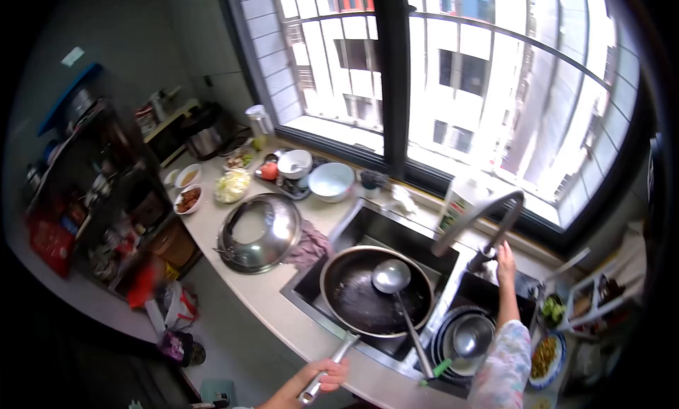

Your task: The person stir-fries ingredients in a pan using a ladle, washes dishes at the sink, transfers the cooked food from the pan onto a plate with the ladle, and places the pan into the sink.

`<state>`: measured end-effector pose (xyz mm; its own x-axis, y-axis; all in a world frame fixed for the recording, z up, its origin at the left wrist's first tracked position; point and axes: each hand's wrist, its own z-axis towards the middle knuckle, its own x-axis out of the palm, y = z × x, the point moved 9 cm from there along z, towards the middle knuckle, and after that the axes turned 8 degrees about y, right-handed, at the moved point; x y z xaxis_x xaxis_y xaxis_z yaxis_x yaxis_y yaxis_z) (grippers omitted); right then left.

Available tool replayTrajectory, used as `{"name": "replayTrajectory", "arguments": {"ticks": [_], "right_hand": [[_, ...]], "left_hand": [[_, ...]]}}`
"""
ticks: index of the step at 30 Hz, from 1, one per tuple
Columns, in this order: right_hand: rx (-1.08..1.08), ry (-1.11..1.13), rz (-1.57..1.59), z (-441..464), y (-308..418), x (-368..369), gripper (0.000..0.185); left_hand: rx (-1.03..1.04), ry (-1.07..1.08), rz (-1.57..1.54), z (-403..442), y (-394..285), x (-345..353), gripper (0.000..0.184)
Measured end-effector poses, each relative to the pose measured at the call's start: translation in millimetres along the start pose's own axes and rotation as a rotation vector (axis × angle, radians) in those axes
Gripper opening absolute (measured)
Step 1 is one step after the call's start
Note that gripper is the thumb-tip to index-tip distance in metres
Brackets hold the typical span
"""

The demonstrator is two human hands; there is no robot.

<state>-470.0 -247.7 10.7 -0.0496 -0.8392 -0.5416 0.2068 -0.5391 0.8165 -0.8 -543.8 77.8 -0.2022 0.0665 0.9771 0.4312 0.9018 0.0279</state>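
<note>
My left hand (322,377) is closed around the metal handle of a dark wok (350,296), tilted over the left sink basin (364,225). A ladle (391,276) rests with its bowl inside the wok and its long handle across the rim toward the right basin. At the base of the curved faucet (488,205), my right hand (505,265) reaches up with its fingers against the faucet; part of the grip is hidden. Below that forearm, nested metal bowls (472,336) stand in the right basin.
Left of the sink lie a metal lid (260,232) and a cloth (310,245). Beyond are a plate of chopped vegetables (232,186), a white bowl (331,181) and a small dish (188,200). A food plate (548,359) sits at right, below a barred window.
</note>
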Motion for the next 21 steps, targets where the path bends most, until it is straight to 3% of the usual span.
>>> {"name": "replayTrajectory", "arguments": {"ticks": [1,4,8,9,11,12,14,15,16,17,18,19,21], "right_hand": [[0.013,0.086,-0.036,5.5,10.4,-2.2,0.041],[0.085,-0.040,-0.293,0.3,52.1,-13.4,0.037],[0.215,-0.051,-0.112,0.6,-5.6,-17.2,0.041],[0.166,-0.051,-0.101,16.5,-64.6,-10.8,0.039],[0.300,0.042,0.036,3.8,-84.6,-3.1,0.034],[0.320,0.077,-0.043,-12.6,-74.7,-2.1,0.033],[0.431,0.156,-0.077,-90.2,61.3,-3.7,0.026],[0.138,0.196,-0.114,-108.4,31.8,11.9,0.028],[-0.110,0.278,-0.166,-146.0,88.2,23.5,0.027],[0.055,0.564,-0.291,-187.4,92.5,44.1,0.033],[0.148,0.572,-0.192,-224.1,163.4,46.9,0.024],[-0.029,0.664,-0.322,-257.7,163.5,65.5,0.035],[0.325,0.965,-0.407,-312.4,169.0,92.2,0.054]], "left_hand": [[0.012,-0.049,0.018,6.5,-4.1,-6.3,0.016],[-0.011,-0.118,0.037,18.6,-11.9,-24.1,0.014],[-0.112,-0.111,0.192,27.2,-31.2,-53.5,0.014],[-0.161,-0.119,0.262,29.0,-37.8,-62.9,0.016],[-0.227,-0.321,0.526,23.2,-52.9,-77.7,0.019],[-0.264,-0.422,0.654,18.9,-61.0,-82.9,0.021],[-0.367,-0.572,1.138,12.5,-89.2,-81.6,0.024],[-0.417,-0.642,1.384,10.2,-104.4,-75.9,0.028],[-0.374,-0.651,1.643,14.4,-120.1,-61.6,0.029],[-0.324,-0.649,1.903,20.6,-132.8,-44.9,0.031],[-0.265,-0.635,2.163,28.0,-141.2,-25.8,0.033],[-0.196,-0.607,2.420,36.3,-145.9,-5.4,0.036],[0.136,-0.522,2.270,65.5,-158.6,37.0,0.032]]}}
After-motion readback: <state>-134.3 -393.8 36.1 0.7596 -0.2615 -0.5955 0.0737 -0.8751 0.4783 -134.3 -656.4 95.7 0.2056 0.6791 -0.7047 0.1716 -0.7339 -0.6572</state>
